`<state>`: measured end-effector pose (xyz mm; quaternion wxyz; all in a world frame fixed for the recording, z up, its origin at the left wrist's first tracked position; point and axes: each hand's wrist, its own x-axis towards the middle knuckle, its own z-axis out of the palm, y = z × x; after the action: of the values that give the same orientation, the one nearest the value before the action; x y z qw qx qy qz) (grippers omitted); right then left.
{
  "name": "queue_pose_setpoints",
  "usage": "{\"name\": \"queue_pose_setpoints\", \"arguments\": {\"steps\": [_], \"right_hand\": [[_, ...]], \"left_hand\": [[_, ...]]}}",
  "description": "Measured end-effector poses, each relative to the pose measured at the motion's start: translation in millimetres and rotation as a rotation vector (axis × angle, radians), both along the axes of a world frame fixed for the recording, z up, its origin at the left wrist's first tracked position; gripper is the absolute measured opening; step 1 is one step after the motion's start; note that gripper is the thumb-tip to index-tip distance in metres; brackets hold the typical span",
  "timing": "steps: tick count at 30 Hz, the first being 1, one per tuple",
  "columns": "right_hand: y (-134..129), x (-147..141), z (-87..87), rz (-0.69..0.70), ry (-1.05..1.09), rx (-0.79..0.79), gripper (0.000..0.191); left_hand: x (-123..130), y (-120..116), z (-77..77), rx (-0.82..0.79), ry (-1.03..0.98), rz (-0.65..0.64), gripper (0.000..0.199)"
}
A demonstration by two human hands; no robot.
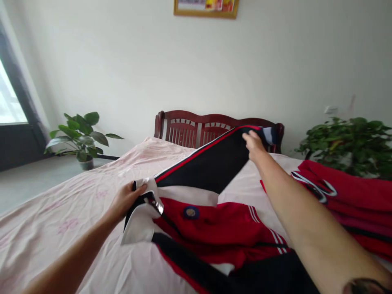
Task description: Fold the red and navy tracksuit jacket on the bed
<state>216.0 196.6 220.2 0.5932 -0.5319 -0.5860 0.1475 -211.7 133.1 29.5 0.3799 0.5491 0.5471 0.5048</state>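
Note:
A red, white and black jacket [205, 228] with a round blue badge lies spread across the bed, its collar toward the left. My left hand [130, 196] grips the jacket near its white collar, fingers closed on the cloth. One black sleeve with a red stripe is stretched up and to the right. Near the cuff of that sleeve, my right hand [252, 143] pinches the fabric, holding it raised above the bed. The other dark sleeve runs down toward the bottom edge.
Folded red clothes [361, 196] are piled at the right of the pink floral bedsheet [76, 220]. Behind stands a dark red wooden headboard [183, 132]. Potted plants [81, 134] flank the bed, and a framed picture [205, 15] hangs on the wall.

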Motion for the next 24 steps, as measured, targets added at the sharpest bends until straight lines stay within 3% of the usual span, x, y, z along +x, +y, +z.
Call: {"name": "queue_pose_setpoints", "arguments": {"steps": [2,4,6,8,10,12,15,18,20,22,24], "right_hand": [[16.9,-25.5,-21.2,0.094,-0.106,-0.103,0.046],[6.0,-43.6,-66.2,0.260,-0.280,-0.241,0.038],[-25.4,-51.0,-120.7,0.377,-0.354,-0.333,0.030],[-66.0,-46.5,-168.3,0.480,-0.527,-0.400,0.031],[-105.8,-32.2,-197.7,0.426,-0.677,-0.435,0.035],[-140.0,-12.7,-208.6,0.335,-0.740,-0.446,0.039],[-181.5,18.5,-209.5,0.211,-0.782,-0.457,0.048],[-215.8,47.4,-219.1,0.137,-0.869,-0.486,0.071],[-234.7,62.7,-232.9,0.100,-0.916,-0.503,0.087],[-249.4,71.6,-246.3,0.048,-0.916,-0.497,0.080],[-259.3,72.8,-253.3,0.034,-0.906,-0.444,0.053]], "left_hand": [[-13.0,21.3,-16.6,-0.138,0.010,0.031,0.052],[-25.3,24.5,-37.7,-0.269,0.036,0.065,0.058],[-34.8,15.1,-53.5,-0.347,0.054,0.093,0.066],[-39.2,1.5,-57.5,-0.424,0.052,0.107,0.076],[-36.8,-10.0,-51.9,-0.477,0.059,0.108,0.086],[-28.6,-17.1,-45.7,-0.504,0.097,0.090,0.097],[-13.8,-21.7,-49.5,-0.397,0.219,0.019,0.105],[-9.4,-27.2,-63.0,-0.204,0.365,0.010,0.089],[-14.5,-35.4,-68.5,-0.181,0.366,0.025,0.079],[-23.8,-47.0,-70.4,-0.211,0.300,0.010,0.075],[-34.1,-59.0,-72.2,-0.216,0.261,-0.006,0.073]]}}
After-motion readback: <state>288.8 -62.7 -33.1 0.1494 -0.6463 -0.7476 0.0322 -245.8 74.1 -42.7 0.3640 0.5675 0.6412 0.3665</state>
